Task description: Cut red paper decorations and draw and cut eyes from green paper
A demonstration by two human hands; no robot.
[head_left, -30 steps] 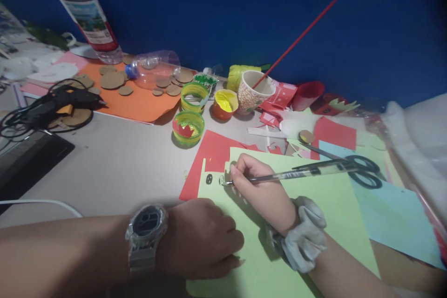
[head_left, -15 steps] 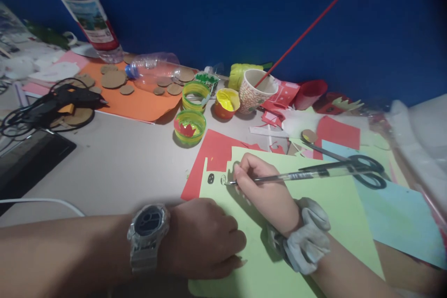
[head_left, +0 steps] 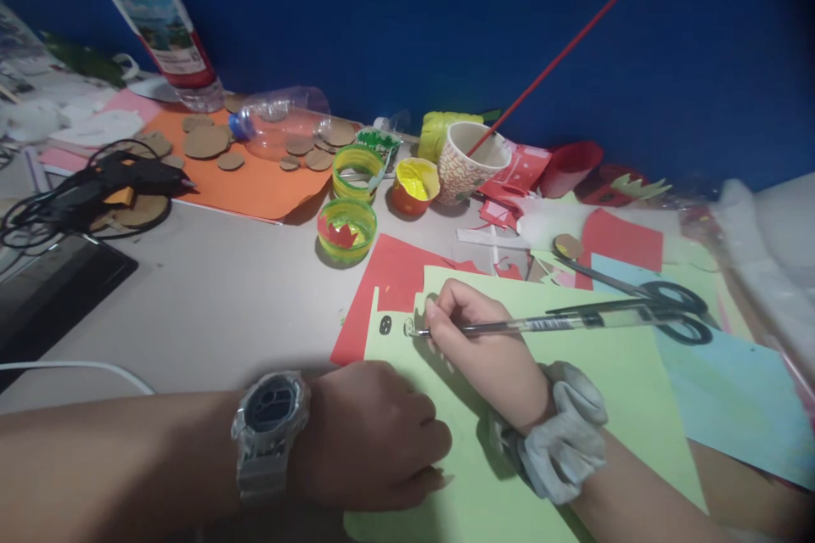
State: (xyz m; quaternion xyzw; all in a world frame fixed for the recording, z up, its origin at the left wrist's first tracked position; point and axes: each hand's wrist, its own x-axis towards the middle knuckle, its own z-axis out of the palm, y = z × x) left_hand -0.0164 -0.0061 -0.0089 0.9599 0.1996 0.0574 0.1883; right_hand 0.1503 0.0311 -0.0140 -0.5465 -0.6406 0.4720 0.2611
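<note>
A pen [head_left: 541, 323] is pinched in my right hand [head_left: 474, 339], its tip on the light green paper [head_left: 611, 390] beside a small drawn oval. A darker filled oval [head_left: 385, 325] lies just left of it. My left hand [head_left: 375, 437], with a watch [head_left: 270, 407] on the wrist, rests on the lower left of the green paper with its fingers curled in; whether anything is under them is hidden. Red paper [head_left: 366, 305] lies partly beneath the green sheet. A grey scrunchie [head_left: 570, 433] circles my right wrist.
Scissors [head_left: 675, 305] lie at the right on blue paper [head_left: 739, 407]. Behind stand a patterned cup [head_left: 468, 165] with a red stick, an orange cup [head_left: 413, 187] and green tubs [head_left: 347, 233]. A tall bottle [head_left: 165, 34] and a glue gun [head_left: 127, 178] are at the left.
The pen tip and right hand have barely shifted at the oval, which has slightly more ink in it. The view has moved very slightly.
</note>
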